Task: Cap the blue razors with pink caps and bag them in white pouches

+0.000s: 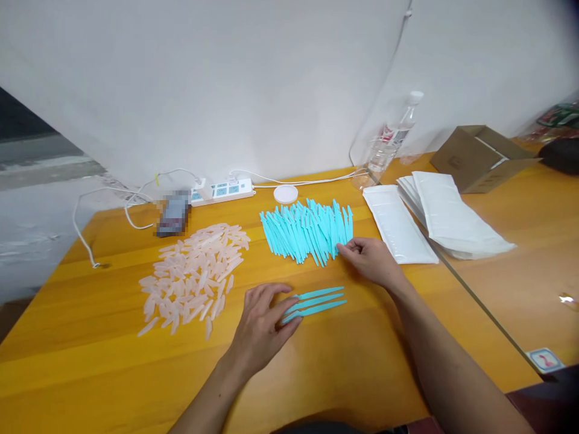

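Turquoise sticks (307,234), pink pieces (195,271) (pale)

Orange-brown wood-grain table (113,386): smooth, glossy. Slender turquoise plastic sticks (307,232): smooth, low sheen. Small translucent pale-pink slips (192,274): probably plastic, finish indistinct at this range. Clear cylindrical bottle (384,147): glossy plastic. Brown open box (468,166): matt cardboard.

Bottle (391,140), clear plastic, white cap, near the wall (271,90); box (456,161), brown cardboard, right of the bottle; cable (312,181), white, left from the bottle's foot; disc (286,193), pale, round, left of the bottle; power strip (221,191), white, blue sockets, farther left of the bottle; dark object (174,214), blurred, farthest left of it
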The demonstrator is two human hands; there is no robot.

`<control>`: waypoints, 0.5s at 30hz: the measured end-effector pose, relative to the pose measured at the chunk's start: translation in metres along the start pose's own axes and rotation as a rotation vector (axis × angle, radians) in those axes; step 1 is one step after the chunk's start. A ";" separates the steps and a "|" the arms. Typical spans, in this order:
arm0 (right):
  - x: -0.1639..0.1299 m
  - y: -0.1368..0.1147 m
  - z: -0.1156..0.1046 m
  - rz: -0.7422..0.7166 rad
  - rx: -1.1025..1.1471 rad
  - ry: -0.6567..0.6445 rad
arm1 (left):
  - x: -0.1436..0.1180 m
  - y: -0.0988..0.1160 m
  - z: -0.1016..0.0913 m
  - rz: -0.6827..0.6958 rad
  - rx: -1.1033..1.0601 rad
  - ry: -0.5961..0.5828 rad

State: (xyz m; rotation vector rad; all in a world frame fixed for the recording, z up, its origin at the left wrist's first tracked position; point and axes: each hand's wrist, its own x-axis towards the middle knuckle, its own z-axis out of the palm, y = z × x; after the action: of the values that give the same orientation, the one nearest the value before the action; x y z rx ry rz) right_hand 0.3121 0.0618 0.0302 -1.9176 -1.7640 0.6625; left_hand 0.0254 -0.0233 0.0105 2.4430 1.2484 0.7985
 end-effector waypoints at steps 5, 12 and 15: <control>0.014 -0.012 0.013 -0.003 -0.205 0.073 | 0.005 -0.021 -0.017 -0.102 0.011 0.134; 0.028 -0.015 0.012 0.068 -0.314 -0.016 | -0.008 -0.076 -0.049 -0.297 0.119 0.309; 0.023 -0.018 0.003 0.082 -0.329 0.038 | -0.014 -0.088 -0.054 -0.343 0.138 0.301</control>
State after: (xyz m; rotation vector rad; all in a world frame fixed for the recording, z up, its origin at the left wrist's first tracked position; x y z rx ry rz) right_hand 0.2977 0.0867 0.0381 -2.2116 -1.8714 0.3756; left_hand -0.0709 0.0167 0.0074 2.1681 1.8266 1.0321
